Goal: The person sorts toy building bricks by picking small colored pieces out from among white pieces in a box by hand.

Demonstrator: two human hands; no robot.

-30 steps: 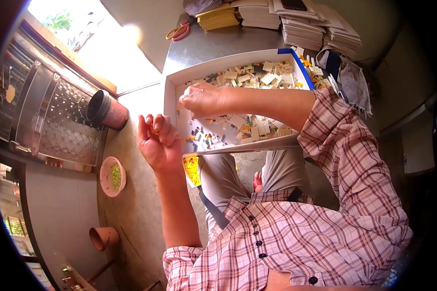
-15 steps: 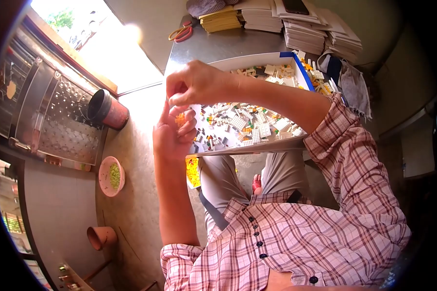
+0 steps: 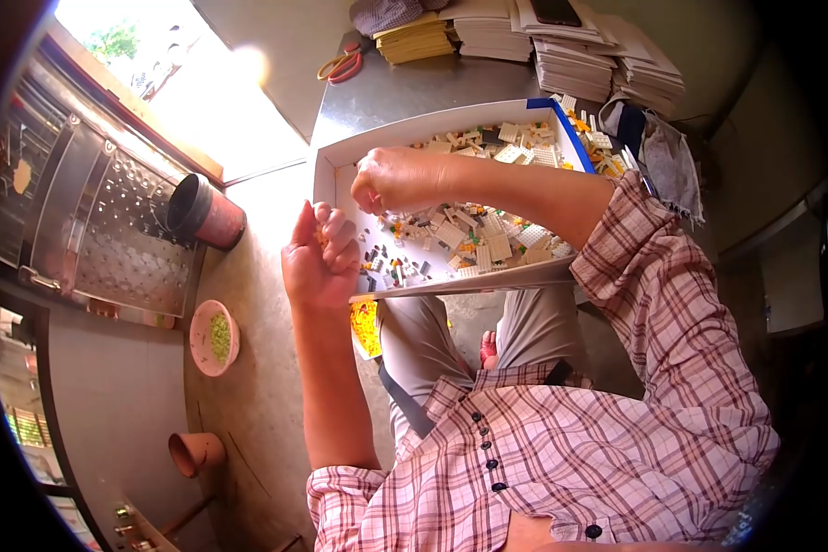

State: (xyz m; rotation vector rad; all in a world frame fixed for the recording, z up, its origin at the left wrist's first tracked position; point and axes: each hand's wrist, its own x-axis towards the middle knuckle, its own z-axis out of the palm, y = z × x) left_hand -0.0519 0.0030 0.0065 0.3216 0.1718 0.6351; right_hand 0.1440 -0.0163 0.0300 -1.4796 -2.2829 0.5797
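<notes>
My left hand [image 3: 320, 262] is at the left end of a shallow white box [image 3: 324, 189], its fingers curled over small orange toy bricks [image 3: 321, 236], which show only in part between the fingers. Over the box's left part hangs my right hand [image 3: 397, 179], knuckles up and fingers closed downward; whatever is at its fingertips is hidden. Beneath and beyond it, loose toy bricks [image 3: 499, 247] lie scattered in the box, mostly white and cream with some grey, green and orange ones. The box has a blue edge on its right side.
Scissors [image 3: 342, 66], yellow packets [image 3: 414, 42], paper stacks [image 3: 575, 72] and a phone [image 3: 556, 11] lie at the table's back. A cloth [image 3: 669, 161] hangs at right. Yellow pieces [image 3: 365, 327] sit below. On the floor stand a pink bowl [image 3: 201, 354], a bucket [image 3: 219, 219] and a pot [image 3: 202, 454].
My right hand has come away from above my left hand, moving right and down over the box. The left fingers have curled in over the orange bricks.
</notes>
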